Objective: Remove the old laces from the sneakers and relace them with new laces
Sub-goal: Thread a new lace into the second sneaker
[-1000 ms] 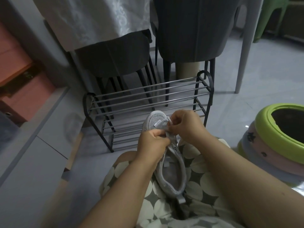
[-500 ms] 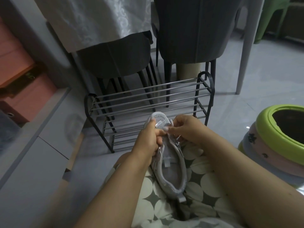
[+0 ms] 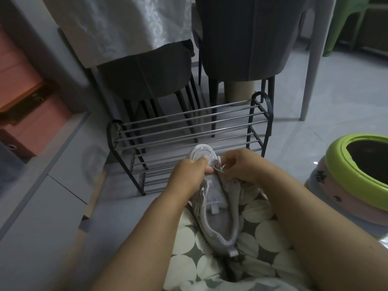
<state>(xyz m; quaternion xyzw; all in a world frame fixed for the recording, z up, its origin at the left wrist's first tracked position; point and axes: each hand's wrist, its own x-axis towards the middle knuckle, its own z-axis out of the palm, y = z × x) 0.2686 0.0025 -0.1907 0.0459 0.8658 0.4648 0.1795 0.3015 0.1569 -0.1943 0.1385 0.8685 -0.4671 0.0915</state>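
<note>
Your left hand [image 3: 187,177] clamps the sneaker [image 3: 214,198] near its toe, steadying it on your lap just before the shoe rack [image 3: 189,131], so your right hand [image 3: 241,166] can pinch the lace [image 3: 218,162] there.

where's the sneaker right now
In the head view, the sneaker lies low centre on the person's lap, toe toward the shoe rack, held between left hand and right hand.

A white sneaker [image 3: 212,198] lies on the person's lap, toe pointing away toward a black shoe rack [image 3: 189,131]. The left hand [image 3: 186,177] grips its left side near the toe; the right hand [image 3: 241,166] pinches a white lace [image 3: 218,162] by the eyelets. A green-rimmed tub [image 3: 344,179] sits right.
</note>
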